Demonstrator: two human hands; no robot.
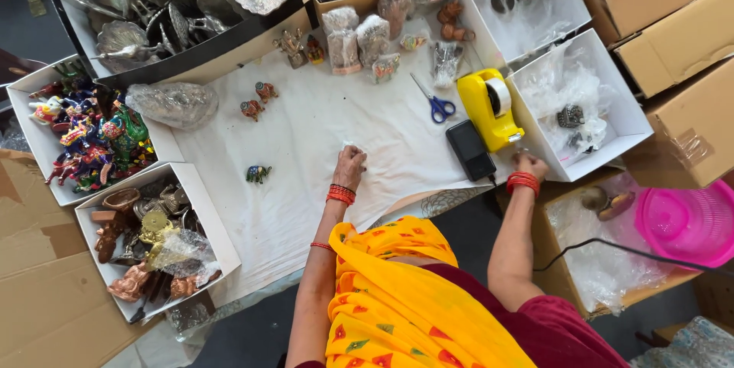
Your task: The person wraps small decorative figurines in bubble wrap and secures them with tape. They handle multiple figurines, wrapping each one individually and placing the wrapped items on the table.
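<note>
The left hand (350, 163) rests curled, fingertips pressed on the white cloth-covered surface (306, 131), gripping nothing visible; the right hand (530, 164) is closed at the corner of the white cardboard box (623, 119), beside the yellow tape dispenser (489, 112); its contents cannot be told.

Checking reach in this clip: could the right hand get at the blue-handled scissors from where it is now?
Probably yes. The right hand rests at the white box's near corner, and the scissors lie open on the white cloth. Only the yellow tape dispenser and black device stand between; reaching over them looks easy.
</note>
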